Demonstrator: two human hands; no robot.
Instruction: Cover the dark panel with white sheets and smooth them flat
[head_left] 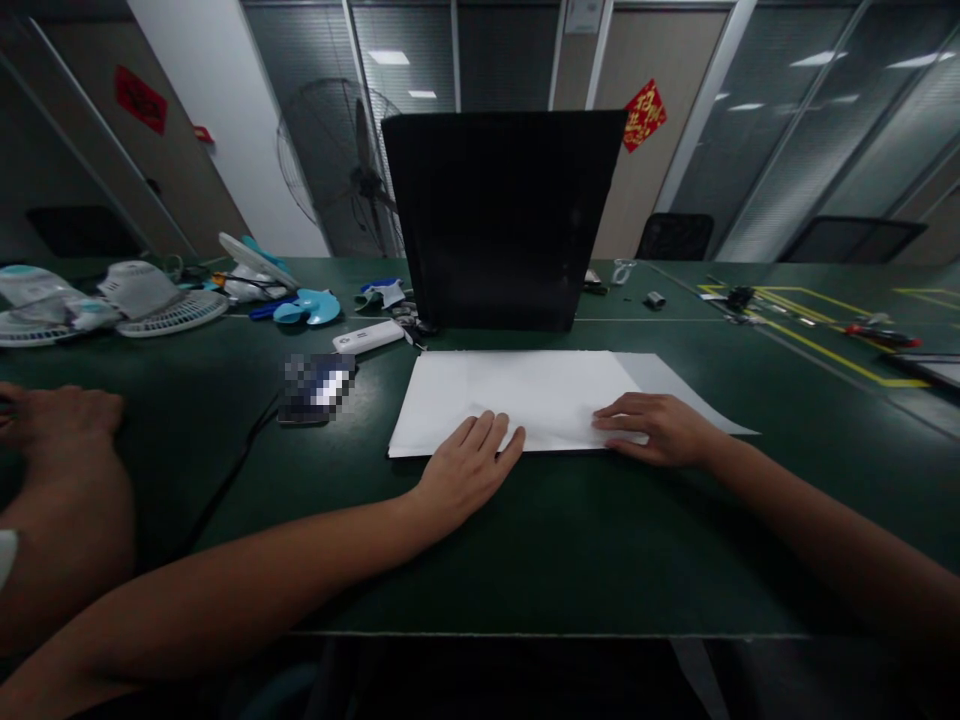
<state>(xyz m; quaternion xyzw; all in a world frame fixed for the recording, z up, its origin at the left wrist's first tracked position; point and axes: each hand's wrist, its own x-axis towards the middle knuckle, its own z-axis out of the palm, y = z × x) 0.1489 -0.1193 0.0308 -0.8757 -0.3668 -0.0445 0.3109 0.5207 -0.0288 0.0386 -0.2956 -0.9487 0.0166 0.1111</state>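
White paper (525, 385), apparently several stacked sheets, lies on the green table in front of me. A page at its right side (675, 385) angles outward past the rest. My left hand (469, 465) rests flat on the paper's near edge, fingers stretched out. At the right part of the near edge is my right hand (660, 428). Its fingers point left over the paper, with the thumb apart and lower. Neither hand visibly holds anything. What lies under the palms is hidden.
Behind the paper stands a large black panel (506, 220). To the left are a pixelated phone-like device (316, 388), a white stick-shaped device (367, 337), blue fan blades (307, 307) and white fan parts (172, 312). Another person's arm (67, 500) rests at far left. Yellow tape (832, 350) marks the right.
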